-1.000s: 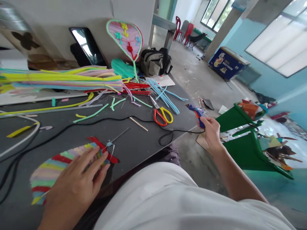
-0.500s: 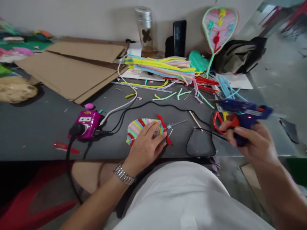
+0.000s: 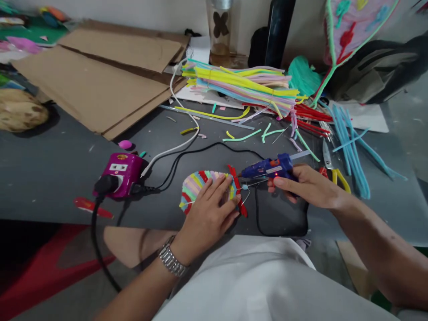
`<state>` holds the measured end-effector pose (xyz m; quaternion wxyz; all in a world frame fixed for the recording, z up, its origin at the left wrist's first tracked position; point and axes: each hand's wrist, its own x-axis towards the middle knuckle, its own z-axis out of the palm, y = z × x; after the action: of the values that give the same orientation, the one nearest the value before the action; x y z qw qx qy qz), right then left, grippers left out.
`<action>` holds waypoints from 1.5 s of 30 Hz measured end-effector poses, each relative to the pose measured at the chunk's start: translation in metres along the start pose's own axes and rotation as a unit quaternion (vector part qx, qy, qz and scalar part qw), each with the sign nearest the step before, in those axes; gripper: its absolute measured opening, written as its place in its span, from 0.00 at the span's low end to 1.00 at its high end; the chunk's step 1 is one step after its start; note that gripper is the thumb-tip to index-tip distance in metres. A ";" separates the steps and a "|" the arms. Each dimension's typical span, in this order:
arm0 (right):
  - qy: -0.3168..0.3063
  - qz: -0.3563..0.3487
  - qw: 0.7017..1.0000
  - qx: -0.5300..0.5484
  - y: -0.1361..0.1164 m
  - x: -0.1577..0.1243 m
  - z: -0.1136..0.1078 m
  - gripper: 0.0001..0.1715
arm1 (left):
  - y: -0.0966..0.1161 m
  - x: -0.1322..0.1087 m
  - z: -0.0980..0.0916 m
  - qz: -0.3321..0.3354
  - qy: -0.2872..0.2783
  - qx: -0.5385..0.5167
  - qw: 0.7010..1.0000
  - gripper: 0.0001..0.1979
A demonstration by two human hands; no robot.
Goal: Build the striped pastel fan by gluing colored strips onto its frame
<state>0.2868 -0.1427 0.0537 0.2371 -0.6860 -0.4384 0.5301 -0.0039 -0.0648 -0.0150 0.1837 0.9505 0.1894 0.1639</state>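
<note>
My left hand [image 3: 212, 203] lies with its fingers stretched over a striped, rounded piece made of coloured pipe cleaners [image 3: 193, 187], pressing it on the grey table. At the piece's right end a red pipe cleaner strip [image 3: 238, 191] lies crosswise, close to my left thumb and index finger. A thin metal stem with a pale blue wrap [image 3: 245, 187] sticks out to the right. In my right hand [image 3: 299, 185] is a blue hot glue gun [image 3: 269, 168], its red light lit. The gun's nozzle points left, at or just above the red strip; contact is unclear.
A purple power socket [image 3: 121, 171] with cords stands left, beside a red utility knife [image 3: 93, 207]. Cardboard sheets [image 3: 83, 89] and bundled pipe cleaners [image 3: 240, 82] lie behind. Scissors [image 3: 336, 174] and blue pipe cleaners [image 3: 354, 151] are right. The black gun cord [image 3: 227, 143] crosses the table.
My right hand has brought the glue gun left and down to the red strip, its nozzle now near it. My left hand stays on the striped piece. The view has shifted closer.
</note>
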 end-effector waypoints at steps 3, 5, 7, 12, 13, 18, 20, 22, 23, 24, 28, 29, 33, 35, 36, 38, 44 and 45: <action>0.011 0.003 0.998 -0.068 -0.004 0.007 0.003 0.37 | 0.001 0.000 -0.002 -0.010 0.000 -0.005 1.000 0.13; 0.034 -0.028 0.992 -0.121 -0.008 0.009 0.006 0.36 | 0.002 0.000 -0.003 -0.015 0.000 -0.007 1.000 0.13; 0.047 -0.071 0.984 -0.157 -0.011 0.008 0.007 0.34 | 0.002 0.000 -0.003 -0.015 0.001 -0.006 1.000 0.13; 0.052 -0.092 0.976 -0.191 -0.008 0.008 0.009 0.29 | 0.003 0.002 -0.004 -0.017 0.003 -0.003 1.000 0.11; 0.052 -0.092 0.975 -0.195 -0.007 0.009 0.010 0.29 | 0.003 0.002 -0.004 -0.017 0.002 -0.004 1.000 0.11; 0.033 -0.094 0.974 -0.205 -0.004 0.011 0.011 0.26 | 0.003 0.004 -0.006 -0.015 0.002 -0.009 1.000 0.11; 0.025 -0.100 0.975 -0.196 -0.005 0.012 0.012 0.25 | 0.003 0.003 -0.006 -0.014 0.005 -0.007 1.000 0.11; 0.022 -0.101 0.976 -0.192 -0.006 0.012 0.013 0.25 | 0.003 0.003 -0.006 -0.014 0.007 -0.007 1.000 0.11; 0.022 -0.101 0.975 -0.194 -0.006 0.012 0.013 0.26 | 0.003 0.003 -0.006 -0.013 0.008 -0.008 1.000 0.11; 0.023 -0.103 0.974 -0.199 -0.007 0.012 0.013 0.26 | 0.003 0.003 -0.006 -0.013 0.008 -0.008 1.000 0.11; 0.018 -0.108 0.973 -0.205 -0.007 0.011 0.012 0.26 | 0.003 0.003 -0.006 -0.015 0.005 -0.010 1.000 0.11; 0.017 -0.107 0.973 -0.203 -0.006 0.011 0.012 0.26 | 0.003 0.003 -0.006 -0.015 0.005 -0.010 1.000 0.11; 0.020 -0.105 0.974 -0.198 -0.004 0.012 0.012 0.26 | 0.003 0.003 -0.005 -0.014 0.006 -0.011 1.000 0.11; 0.020 -0.105 0.975 -0.194 -0.003 0.013 0.012 0.26 | 0.003 0.003 -0.005 -0.015 0.004 -0.009 1.000 0.11; 0.021 -0.106 0.975 -0.193 -0.003 0.014 0.012 0.26 | 0.003 0.003 -0.005 -0.014 0.003 -0.009 1.000 0.11; 0.025 -0.112 0.975 -0.190 -0.003 0.015 0.013 0.25 | 0.003 0.003 -0.005 -0.012 0.003 -0.008 1.000 0.12; 0.027 -0.115 0.973 -0.197 -0.006 0.015 0.013 0.25 | 0.002 0.003 -0.005 -0.014 0.000 -0.008 1.000 0.12; 0.027 -0.112 0.973 -0.199 -0.006 0.014 0.013 0.26 | 0.002 0.003 -0.005 -0.014 0.000 -0.008 1.000 0.12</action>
<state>0.2736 -0.1297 0.0467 0.1651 -0.6799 -0.6027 0.3838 -0.0027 -0.0641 -0.0086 0.1932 0.9463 0.2016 0.1631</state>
